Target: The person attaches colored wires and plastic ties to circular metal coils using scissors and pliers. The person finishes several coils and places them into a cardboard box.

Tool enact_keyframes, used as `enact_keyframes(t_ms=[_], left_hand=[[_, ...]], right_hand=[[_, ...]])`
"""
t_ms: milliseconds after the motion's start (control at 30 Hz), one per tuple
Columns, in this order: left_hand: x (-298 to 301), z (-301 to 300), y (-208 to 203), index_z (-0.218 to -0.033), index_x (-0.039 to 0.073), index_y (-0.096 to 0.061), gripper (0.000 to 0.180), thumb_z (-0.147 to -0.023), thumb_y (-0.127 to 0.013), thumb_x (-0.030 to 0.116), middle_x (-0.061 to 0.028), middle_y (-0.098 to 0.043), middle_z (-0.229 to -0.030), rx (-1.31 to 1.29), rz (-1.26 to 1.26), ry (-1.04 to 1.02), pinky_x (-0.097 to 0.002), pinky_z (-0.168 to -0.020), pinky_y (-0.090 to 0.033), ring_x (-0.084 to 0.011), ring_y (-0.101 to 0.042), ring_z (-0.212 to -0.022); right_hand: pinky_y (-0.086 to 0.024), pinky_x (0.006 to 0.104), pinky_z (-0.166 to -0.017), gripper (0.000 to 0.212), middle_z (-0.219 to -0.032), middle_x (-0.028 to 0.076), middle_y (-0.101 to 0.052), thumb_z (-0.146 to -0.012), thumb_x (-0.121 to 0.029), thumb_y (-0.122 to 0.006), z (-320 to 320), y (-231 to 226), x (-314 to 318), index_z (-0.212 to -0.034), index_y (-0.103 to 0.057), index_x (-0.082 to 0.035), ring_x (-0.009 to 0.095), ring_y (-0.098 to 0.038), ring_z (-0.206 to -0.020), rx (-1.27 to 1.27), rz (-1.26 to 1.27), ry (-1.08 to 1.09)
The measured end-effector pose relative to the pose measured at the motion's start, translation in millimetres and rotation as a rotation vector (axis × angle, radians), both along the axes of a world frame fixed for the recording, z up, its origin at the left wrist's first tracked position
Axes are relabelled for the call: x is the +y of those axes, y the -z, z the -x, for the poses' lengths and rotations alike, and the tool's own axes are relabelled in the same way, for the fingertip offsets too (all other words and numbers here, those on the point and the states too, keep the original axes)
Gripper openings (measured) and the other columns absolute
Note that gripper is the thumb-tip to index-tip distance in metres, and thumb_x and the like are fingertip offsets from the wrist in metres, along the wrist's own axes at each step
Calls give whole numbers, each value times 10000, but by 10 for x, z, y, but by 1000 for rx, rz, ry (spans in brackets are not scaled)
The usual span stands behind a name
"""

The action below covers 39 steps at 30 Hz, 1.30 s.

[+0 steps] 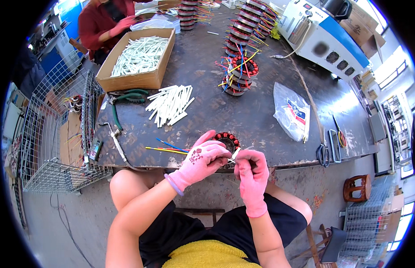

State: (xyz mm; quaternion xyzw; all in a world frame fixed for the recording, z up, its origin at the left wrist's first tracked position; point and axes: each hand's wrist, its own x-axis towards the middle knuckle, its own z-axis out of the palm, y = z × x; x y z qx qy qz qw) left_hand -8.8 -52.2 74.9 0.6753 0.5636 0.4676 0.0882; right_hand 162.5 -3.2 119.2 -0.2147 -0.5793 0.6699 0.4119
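Both hands wear pink gloves and meet at the near edge of the dark table (207, 107), just in front of the person's lap. The left hand (202, 160) has its grip closed around a thin white sleeve (235, 154), fingers curled and pinching one end of it. The right hand (251, 166) pinches the same sleeve from the other side, its fingers folded tight; what else it may hold is hidden by the glove. Directly behind the hands, touching the table edge, lies a round motor coil (226, 140) with red and black windings, partly covered by the left hand. Blue and yellow wires (167, 148) trail from it to the left across the table. Farther back lies a loose heap of white sleeves (170, 103), and beside it green-handled pliers (127, 97). A cardboard box (138, 79) filled with more white sleeves stands behind the pliers. A stack of coils (241, 73) with coloured wires rises mid-table, and a plastic bag (291, 111) lies to the right. Scissors (322, 154) rest near the right edge. Another person in a red sleeve (98, 24) works at the far corner.
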Motion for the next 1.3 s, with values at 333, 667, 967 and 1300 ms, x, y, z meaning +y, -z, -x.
enact_keyframes(t_ms=[333, 667, 967, 1300], left_hand=[[17, 52, 57, -1217, 74, -570, 410, -828, -689, 21, -73, -690, -1120, 69, -66, 65, -521, -1125, -357, -261, -639, -1105], [6, 58, 53, -1029, 66, -649, 275, -761, -695, 23, -64, -677, -973, 249, -28, 16, -501, -1140, -352, -243, -632, -1058], [37, 50, -39, -1013, 33, -606, 270, -761, -704, 36, -118, -631, -1076, 201, 27, 95, -528, -1154, -308, -316, -592, -1099], [11, -36, -200, -1007, 60, -652, 293, -734, -755, 82, -84, -683, -950, 161, 35, 42, -553, -1128, -332, -278, -637, -1040]], right_hand=[[-539, 279, -755, 244, -1029, 82, -680, -884, 37, -633, 17, 291, 145, -1121, -638, -22, 148, -664, -896, -342, -690, 104], [-396, 193, -569, 67, -871, -1, -572, -984, -60, -523, 91, 365, -21, -1044, -552, -63, 40, -493, -652, -192, -176, 41], [-501, 280, -696, 103, -846, 30, -633, -969, -73, -536, 394, 193, 463, -1023, -608, -23, 94, -571, -792, -365, -10, -41], [-534, 329, -809, 218, -1046, 121, -683, -903, -148, -652, -1038, 192, 1366, -1094, -691, -50, 220, -672, -909, -729, -485, 595]])
